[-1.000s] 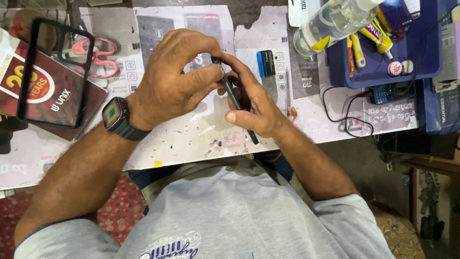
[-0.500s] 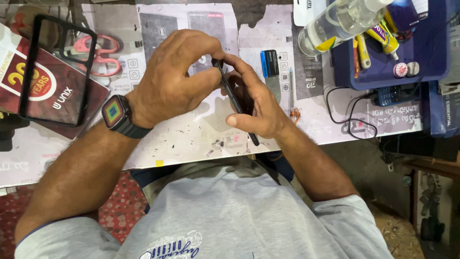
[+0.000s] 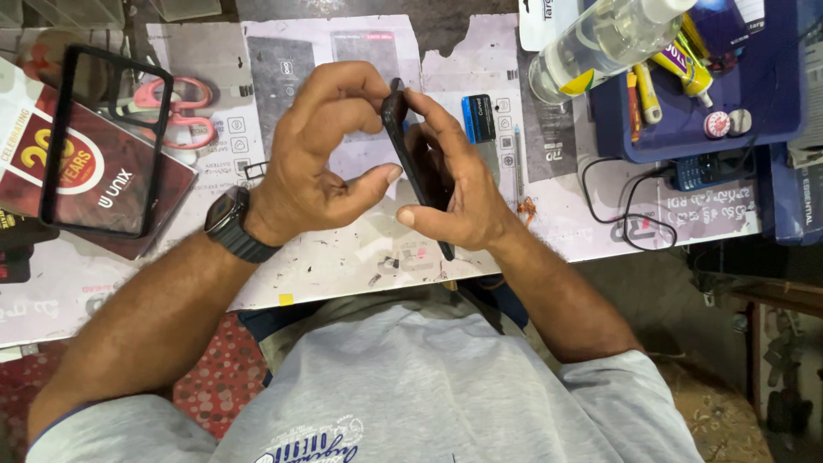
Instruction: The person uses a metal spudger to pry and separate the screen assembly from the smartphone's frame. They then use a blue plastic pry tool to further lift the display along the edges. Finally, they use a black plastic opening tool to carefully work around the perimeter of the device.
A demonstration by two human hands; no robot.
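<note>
A black phone (image 3: 403, 146) stands on edge above the work table, seen side-on. My right hand (image 3: 459, 189) cradles it from the right, fingers wrapped behind it and a fingertip on its top corner. My left hand (image 3: 321, 159), with a dark watch on the wrist, pinches the phone's top end from the left; its thumb points toward the phone's middle. The phone's face is hidden from me.
A black phone frame (image 3: 103, 141) lies on a red box (image 3: 51, 167) at left, pink scissors (image 3: 184, 107) beside it. A blue tray (image 3: 754, 111) with a clear bottle (image 3: 600, 43) and tubes sits at right, above a small keypad phone (image 3: 699, 171) and cable.
The phone has been turned more upright and edge-on. My left hand has opened up from covering it to pinching only its top, and the view has shifted closer.
</note>
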